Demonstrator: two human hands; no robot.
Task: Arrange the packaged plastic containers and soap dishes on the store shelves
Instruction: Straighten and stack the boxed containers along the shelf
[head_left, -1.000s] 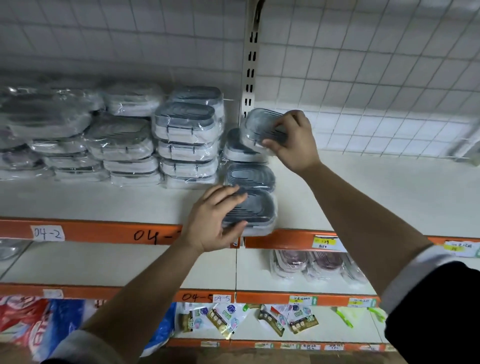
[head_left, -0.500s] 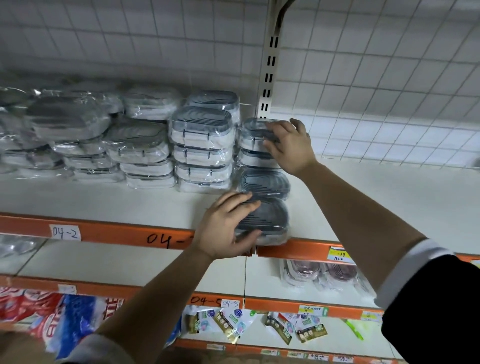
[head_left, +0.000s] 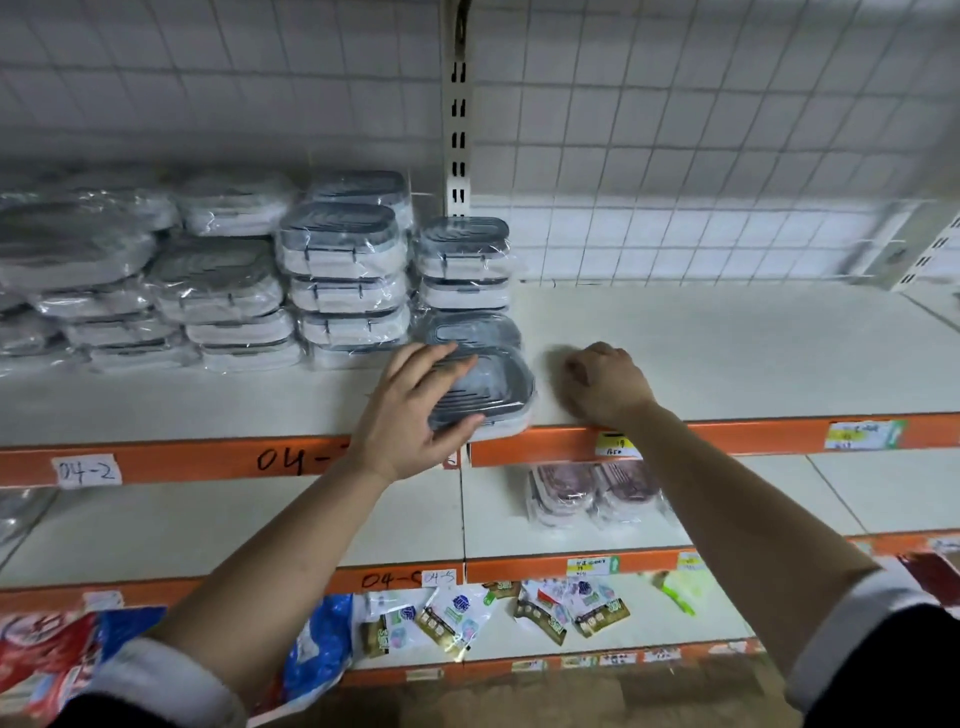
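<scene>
**A:** Nearest first. What are the hands doing?

**B:** Left hand (head_left: 415, 410) lies on the front soap dish (head_left: 493, 395), at the lip of the top shelf (head_left: 727, 353). Fingers (head_left: 441, 358) are spread over the ribbed top, with the thumb hooked at the near rim. Right hand (head_left: 605, 387) rests on the shelf just beside the dish's right end. Its fingers are curled in on themselves and hold nothing.

**A:** What changed?

**B:** A second ago the right hand was up at the back, setting a wrapped container on the rear stack. It has since let go and come forward. That container (head_left: 462, 241) now sits on top of the stack with no hand on it.

**A:** What does that mean for the job?

**B:** One more piece placed, I judge. The front dish looks next in line, and the right hand is free to help.

**A:** How does the dish lie?

**B:** Ribbed face up, long axis roughly along the shelf front. The left hand hides its left end, so the exact angle is unclear. The near rim seems to overhang the orange strip (head_left: 753, 431).

**A:** And farther back?

**B:** A second dish (head_left: 472, 330) lies flat just behind it. Then comes the rear stack, its long axis also left to right, beside the slotted post (head_left: 458, 130). Taller stacks (head_left: 343, 270) stand to the left, and the wire grid (head_left: 675, 156) is behind everything.
</scene>
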